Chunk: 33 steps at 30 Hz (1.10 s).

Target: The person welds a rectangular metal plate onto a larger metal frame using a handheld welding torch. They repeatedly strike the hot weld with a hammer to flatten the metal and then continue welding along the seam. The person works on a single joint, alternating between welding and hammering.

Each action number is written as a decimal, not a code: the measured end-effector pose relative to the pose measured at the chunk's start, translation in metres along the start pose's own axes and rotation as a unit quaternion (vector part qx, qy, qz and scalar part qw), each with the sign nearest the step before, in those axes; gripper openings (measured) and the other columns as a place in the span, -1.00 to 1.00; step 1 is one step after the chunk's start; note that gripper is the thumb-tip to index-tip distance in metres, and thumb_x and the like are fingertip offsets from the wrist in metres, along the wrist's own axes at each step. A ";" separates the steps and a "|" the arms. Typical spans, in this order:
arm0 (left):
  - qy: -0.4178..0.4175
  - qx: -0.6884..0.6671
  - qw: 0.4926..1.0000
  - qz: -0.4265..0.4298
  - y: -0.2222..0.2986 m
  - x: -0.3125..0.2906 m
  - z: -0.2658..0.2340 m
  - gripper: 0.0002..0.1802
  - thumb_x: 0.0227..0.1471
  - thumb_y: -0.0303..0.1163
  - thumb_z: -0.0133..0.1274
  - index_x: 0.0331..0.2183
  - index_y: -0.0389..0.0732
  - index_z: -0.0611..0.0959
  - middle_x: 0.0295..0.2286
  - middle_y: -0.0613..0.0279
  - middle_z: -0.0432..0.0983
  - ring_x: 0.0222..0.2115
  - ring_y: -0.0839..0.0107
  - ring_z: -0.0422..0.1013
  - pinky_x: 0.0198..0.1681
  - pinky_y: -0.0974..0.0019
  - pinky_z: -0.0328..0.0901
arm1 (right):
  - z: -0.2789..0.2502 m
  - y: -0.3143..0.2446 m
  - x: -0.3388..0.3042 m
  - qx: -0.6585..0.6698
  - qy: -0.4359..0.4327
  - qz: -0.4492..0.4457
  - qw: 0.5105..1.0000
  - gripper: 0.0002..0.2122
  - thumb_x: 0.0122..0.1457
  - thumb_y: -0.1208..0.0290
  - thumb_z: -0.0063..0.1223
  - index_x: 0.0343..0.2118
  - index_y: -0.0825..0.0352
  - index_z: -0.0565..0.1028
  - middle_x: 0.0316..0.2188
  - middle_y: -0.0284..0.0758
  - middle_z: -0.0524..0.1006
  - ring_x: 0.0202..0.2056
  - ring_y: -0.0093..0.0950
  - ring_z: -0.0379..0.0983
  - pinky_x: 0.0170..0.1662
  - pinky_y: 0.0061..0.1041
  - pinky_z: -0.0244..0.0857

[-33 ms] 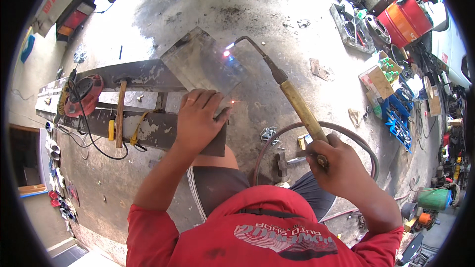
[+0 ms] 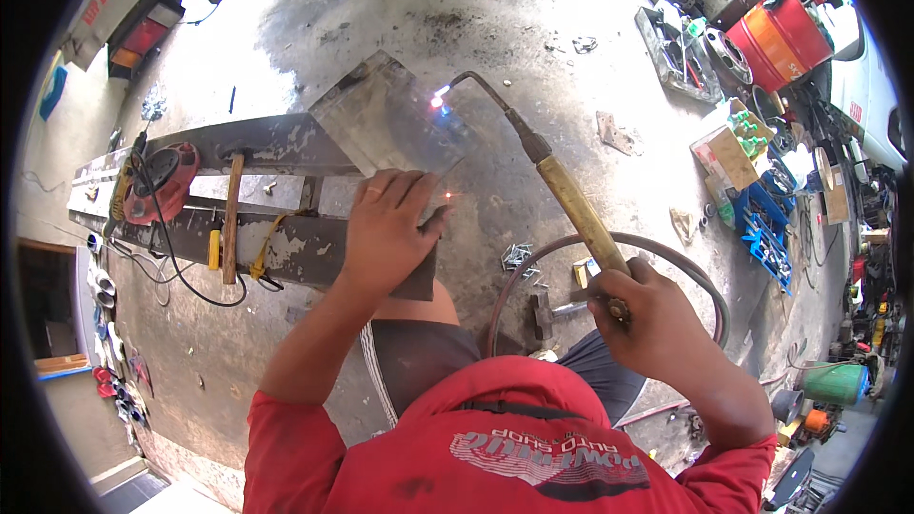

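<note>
My right hand (image 2: 652, 316) is wrapped round the brass handle of a gas torch (image 2: 576, 211). Its thin bent neck reaches up and left, and a bright glow (image 2: 439, 101) sits at the tip, over the right edge of a grey metal sheet (image 2: 381, 109). Fingers spread and thumb held apart, my left hand (image 2: 392, 233) lies on the sheet's near edge, at the end of a steel-beam bench (image 2: 286, 240). Beside that thumb shows a small orange spark (image 2: 448, 195). My palm and fingertips are partly hidden.
On the bench lie a red power tool (image 2: 164, 186) with a black cord and a wooden-handled hammer (image 2: 231, 228). A hose (image 2: 705, 276) loops by my right hand, around another hammer (image 2: 545, 314) and loose screws (image 2: 517, 257). A blue tool tray (image 2: 764, 233) lies right.
My left hand has shifted very slightly to the right on the sheet. The torch and my right hand stay almost in place.
</note>
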<state>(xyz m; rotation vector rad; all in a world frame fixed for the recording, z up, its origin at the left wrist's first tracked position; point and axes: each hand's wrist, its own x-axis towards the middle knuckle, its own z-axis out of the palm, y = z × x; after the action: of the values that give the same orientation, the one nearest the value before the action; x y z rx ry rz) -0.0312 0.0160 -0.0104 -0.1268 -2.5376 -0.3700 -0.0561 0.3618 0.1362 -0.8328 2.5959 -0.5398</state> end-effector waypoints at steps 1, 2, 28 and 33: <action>-0.004 -0.023 1.000 0.004 0.007 0.004 0.001 -0.39 0.05 -0.14 0.50 0.12 -0.10 0.75 -0.08 0.20 0.72 0.02 0.12 0.55 0.17 0.03 0.42 | 0.001 -0.003 0.001 -0.008 -0.005 0.000 1.000 -0.86 0.34 0.35 0.28 -0.10 0.20 0.63 -0.32 -0.05 0.56 -0.41 0.02 0.64 -0.30 0.00 0.57; -0.008 -0.048 0.999 0.009 0.016 0.011 0.003 -0.32 0.06 -0.14 0.49 0.19 -0.10 0.71 -0.07 0.18 0.71 0.02 0.11 0.56 0.17 0.02 0.42 | 0.001 -0.005 0.001 -0.017 -0.010 0.003 1.000 -0.86 0.34 0.34 0.28 -0.10 0.20 0.63 -0.32 -0.04 0.56 -0.41 0.03 0.64 -0.31 0.01 0.58; 0.023 -0.132 0.991 0.027 0.053 0.039 0.033 -0.14 0.21 0.00 0.38 0.43 -0.02 0.52 0.08 0.16 0.68 0.00 0.10 0.61 0.10 0.02 0.51 | -0.001 -0.025 0.014 -0.067 -0.086 0.035 0.993 -0.78 0.33 0.35 0.22 -0.01 0.23 0.60 -0.19 0.10 0.55 -0.39 0.18 0.65 -0.27 0.09 0.60; 0.022 -0.128 0.991 0.029 0.052 0.039 0.034 -0.15 0.21 0.01 0.38 0.43 -0.02 0.53 0.09 0.16 0.68 0.01 0.09 0.61 0.09 0.02 0.51 | -0.003 -0.026 0.013 -0.066 -0.097 0.036 0.992 -0.75 0.29 0.37 0.23 0.01 0.22 0.60 -0.16 0.11 0.54 -0.36 0.18 0.66 -0.24 0.09 0.61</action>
<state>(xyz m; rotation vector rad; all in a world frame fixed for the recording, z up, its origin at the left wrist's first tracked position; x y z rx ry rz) -0.0725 0.0757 -0.0039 -0.2843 -2.4271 -0.6660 -0.0551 0.3345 0.1476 -0.7868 2.4925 -0.2544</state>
